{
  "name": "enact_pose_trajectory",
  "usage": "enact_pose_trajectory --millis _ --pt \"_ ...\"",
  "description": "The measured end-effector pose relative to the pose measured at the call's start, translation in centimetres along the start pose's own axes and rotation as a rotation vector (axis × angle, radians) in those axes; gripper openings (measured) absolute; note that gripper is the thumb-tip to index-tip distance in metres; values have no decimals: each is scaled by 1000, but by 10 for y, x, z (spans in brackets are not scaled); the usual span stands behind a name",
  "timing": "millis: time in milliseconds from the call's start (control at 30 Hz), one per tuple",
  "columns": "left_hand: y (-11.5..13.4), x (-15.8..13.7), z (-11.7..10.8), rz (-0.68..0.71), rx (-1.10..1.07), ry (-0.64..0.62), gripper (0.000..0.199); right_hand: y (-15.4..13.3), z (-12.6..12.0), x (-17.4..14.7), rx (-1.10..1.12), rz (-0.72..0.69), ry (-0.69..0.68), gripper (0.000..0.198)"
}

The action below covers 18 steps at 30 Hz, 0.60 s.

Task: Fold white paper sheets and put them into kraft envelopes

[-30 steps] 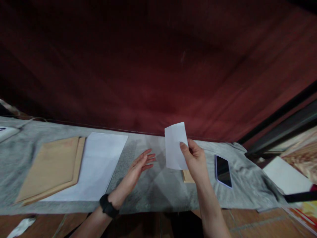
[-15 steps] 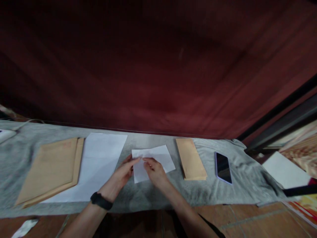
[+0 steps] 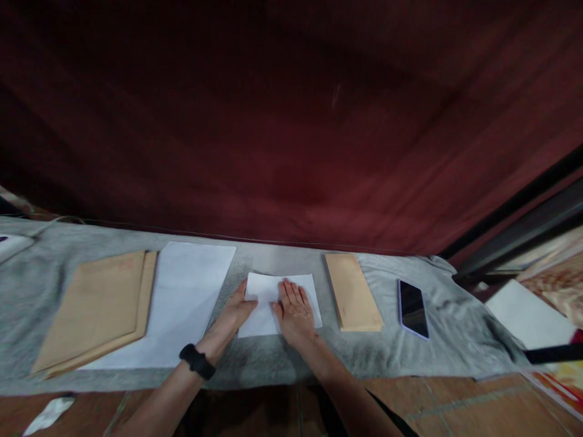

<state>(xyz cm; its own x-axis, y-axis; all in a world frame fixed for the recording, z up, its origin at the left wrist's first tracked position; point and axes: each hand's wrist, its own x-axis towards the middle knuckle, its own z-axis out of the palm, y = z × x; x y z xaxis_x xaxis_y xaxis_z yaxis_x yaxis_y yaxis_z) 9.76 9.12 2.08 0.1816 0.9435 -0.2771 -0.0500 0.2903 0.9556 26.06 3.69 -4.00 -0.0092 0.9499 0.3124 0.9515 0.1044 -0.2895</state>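
Observation:
A folded white sheet of paper (image 3: 264, 317) lies on the grey cloth in front of me. My left hand (image 3: 237, 308), with a dark band at its wrist, grips the sheet's left edge, thumb on top and the other fingers partly hidden. Flat on the right half of the sheet rests my right hand (image 3: 295, 312), fingers stretched out. To the right of the sheet is a stack of narrow brown envelopes (image 3: 354, 294). On the left, larger brown envelopes (image 3: 98, 303) partly cover a pile of big white paper (image 3: 189, 297).
A phone (image 3: 413, 309) with a purple edge lies right of the narrow envelopes. Grey cloth (image 3: 460, 340) covers the long surface, and a dark red panel (image 3: 291, 152) rises behind it. At far left is a white object (image 3: 13, 244) with a cable. Tiled floor (image 3: 437, 403) shows below.
The white sheet's two uneven layers now lie lined up as one neat rectangle. My right hand has gone from curled fingers to flat on it; my left has shifted to its left edge.

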Motion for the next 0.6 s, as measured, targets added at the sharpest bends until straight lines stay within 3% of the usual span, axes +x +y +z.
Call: enact_pose_trajectory --millis 233,300,367,433,500,533,600 --pt "2 0 -3 30 66 -89 78 23 -4 -6 -153 34 119 54" --pt "2 1 -7 83 234 -57 75 26 -6 -8 -162 33 126 54" --pt "1 -1 -6 147 499 52 75 26 -7 -9 -155 33 115 54" --pt "-1 -7 2 271 791 217 74 25 -8 -8 -137 41 96 55" --pt "-6 -13 17 484 1023 325 69 23 -9 -8 -113 60 75 56" --pt "-11 -15 27 604 1099 321 65 23 -10 -7 -104 70 62 56" --pt "-24 -16 45 748 1204 193 59 22 -12 -7 -93 76 27 56"
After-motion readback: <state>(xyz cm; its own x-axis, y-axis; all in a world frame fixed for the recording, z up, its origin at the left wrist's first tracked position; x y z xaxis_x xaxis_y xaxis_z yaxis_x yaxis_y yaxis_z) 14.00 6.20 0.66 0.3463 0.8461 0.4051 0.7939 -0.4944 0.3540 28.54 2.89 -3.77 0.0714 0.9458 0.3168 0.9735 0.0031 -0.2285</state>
